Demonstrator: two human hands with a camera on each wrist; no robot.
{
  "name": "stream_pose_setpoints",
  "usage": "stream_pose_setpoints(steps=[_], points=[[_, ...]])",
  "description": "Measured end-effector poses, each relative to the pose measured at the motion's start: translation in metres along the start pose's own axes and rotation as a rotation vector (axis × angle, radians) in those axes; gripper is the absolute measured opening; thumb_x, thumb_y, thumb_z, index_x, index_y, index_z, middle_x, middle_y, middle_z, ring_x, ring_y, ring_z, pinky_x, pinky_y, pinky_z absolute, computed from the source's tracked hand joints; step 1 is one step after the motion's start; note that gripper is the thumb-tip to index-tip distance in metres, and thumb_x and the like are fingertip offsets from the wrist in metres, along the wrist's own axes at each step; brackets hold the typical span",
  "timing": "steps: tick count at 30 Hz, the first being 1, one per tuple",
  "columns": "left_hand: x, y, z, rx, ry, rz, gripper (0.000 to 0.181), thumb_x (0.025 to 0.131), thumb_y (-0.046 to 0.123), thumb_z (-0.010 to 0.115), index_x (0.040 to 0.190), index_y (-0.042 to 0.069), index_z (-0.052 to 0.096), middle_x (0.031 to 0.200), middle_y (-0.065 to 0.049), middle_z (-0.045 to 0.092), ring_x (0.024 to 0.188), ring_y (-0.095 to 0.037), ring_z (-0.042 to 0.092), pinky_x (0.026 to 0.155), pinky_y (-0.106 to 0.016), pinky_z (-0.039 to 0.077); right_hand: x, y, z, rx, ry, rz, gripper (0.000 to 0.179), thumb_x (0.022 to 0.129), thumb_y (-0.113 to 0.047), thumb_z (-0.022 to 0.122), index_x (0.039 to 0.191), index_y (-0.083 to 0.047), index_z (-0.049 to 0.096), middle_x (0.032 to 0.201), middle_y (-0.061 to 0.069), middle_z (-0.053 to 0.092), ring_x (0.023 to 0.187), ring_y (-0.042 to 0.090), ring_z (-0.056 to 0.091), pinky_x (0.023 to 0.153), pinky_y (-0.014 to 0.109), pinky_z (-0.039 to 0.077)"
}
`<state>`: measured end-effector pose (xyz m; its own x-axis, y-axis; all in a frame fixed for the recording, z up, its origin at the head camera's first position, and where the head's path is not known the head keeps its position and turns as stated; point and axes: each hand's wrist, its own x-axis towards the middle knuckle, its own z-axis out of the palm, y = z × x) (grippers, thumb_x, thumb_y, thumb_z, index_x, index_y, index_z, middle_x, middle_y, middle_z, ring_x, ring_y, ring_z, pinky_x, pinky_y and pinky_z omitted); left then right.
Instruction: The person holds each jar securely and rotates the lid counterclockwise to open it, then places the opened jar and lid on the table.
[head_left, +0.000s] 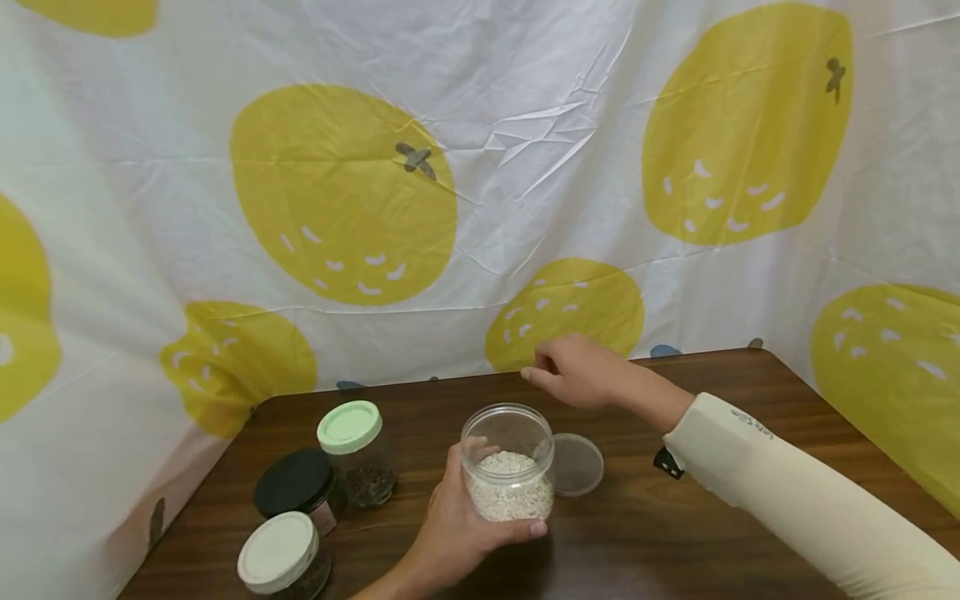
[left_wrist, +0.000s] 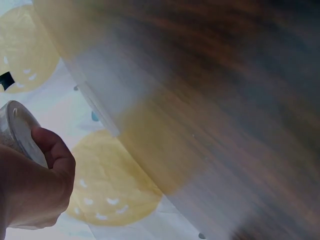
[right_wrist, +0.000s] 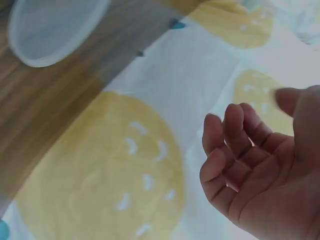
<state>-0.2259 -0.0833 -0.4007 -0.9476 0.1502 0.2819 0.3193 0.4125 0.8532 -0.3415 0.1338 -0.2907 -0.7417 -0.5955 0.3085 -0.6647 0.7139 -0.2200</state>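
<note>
My left hand (head_left: 459, 527) grips a clear, uncovered jar (head_left: 516, 493), part filled with pale flakes that look like oats. Its thumb lies along the near side, and fingers wrap the far left. In the left wrist view, the left hand (left_wrist: 37, 187) holds the jar (left_wrist: 21, 127) by its bottom end. Beyond the jar, in the air, is my right hand (head_left: 581, 372), holding nothing. The right wrist view shows that hand (right_wrist: 265, 172) with loosely curled fingers and the thumb apart. A round translucent lid (head_left: 579, 467) lies on the table, just right of the jar.
Three lidded jars stand left on the brown wooden table (head_left: 675, 533): one with a pale green lid (head_left: 349, 427), one with a black lid (head_left: 294, 482), one with a white lid (head_left: 277, 552). A white cloth with yellow fruit prints (head_left: 480, 192) hangs behind the table.
</note>
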Motion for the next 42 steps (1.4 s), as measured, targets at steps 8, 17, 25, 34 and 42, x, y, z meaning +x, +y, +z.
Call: stream_pose_setpoints(steps=[8,17,25,34,42], points=[[0.002,0.001,0.003,-0.028,-0.010,0.004,0.101,0.060,0.041,0.098,0.137,0.023,0.035,0.142,-0.001,0.054,0.122,-0.018,0.055,0.099,-0.033,0.046,-0.009,-0.026,-0.012,0.060,-0.068,-0.112,0.054,0.105,-0.051,0.046,0.059,-0.024,0.050,0.052,-0.013,0.038,0.046,0.004,0.036,0.048,0.024,0.034],[0.001,0.002,0.005,-0.003,0.006,0.012,0.099,0.061,0.043,0.097,0.137,0.020,0.037,0.139,-0.004,0.055,0.118,-0.020,0.056,0.095,-0.032,0.047,-0.017,-0.029,-0.007,0.089,-0.167,-0.197,0.038,0.103,-0.026,0.055,0.066,-0.021,0.051,0.059,-0.012,0.042,0.052,0.002,0.039,0.053,0.021,0.035],[0.000,0.002,0.006,-0.012,0.001,-0.024,0.102,0.061,0.044,0.097,0.139,0.020,0.035,0.140,0.000,0.054,0.119,-0.018,0.056,0.097,-0.034,0.046,-0.017,-0.029,-0.006,0.111,-0.192,-0.211,0.036,0.105,-0.024,0.053,0.069,-0.020,0.054,0.062,-0.011,0.045,0.054,0.002,0.042,0.054,0.022,0.038],[-0.001,0.004,0.006,-0.026,0.036,-0.017,0.107,0.057,0.041,0.099,0.140,0.024,0.033,0.138,0.002,0.053,0.115,-0.016,0.056,0.094,-0.031,0.047,-0.013,-0.031,-0.008,0.091,-0.154,-0.242,0.036,0.105,-0.025,0.052,0.069,-0.021,0.052,0.061,-0.011,0.043,0.054,0.002,0.040,0.054,0.022,0.037],[-0.002,0.000,0.004,-0.024,0.033,-0.006,0.121,0.062,0.045,0.097,0.154,0.019,0.023,0.147,-0.006,0.044,0.132,-0.024,0.048,0.109,-0.048,0.039,-0.009,-0.030,-0.014,0.111,-0.122,-0.220,0.037,0.105,-0.023,0.051,0.069,-0.019,0.052,0.062,-0.009,0.043,0.055,0.005,0.039,0.056,0.024,0.038]])
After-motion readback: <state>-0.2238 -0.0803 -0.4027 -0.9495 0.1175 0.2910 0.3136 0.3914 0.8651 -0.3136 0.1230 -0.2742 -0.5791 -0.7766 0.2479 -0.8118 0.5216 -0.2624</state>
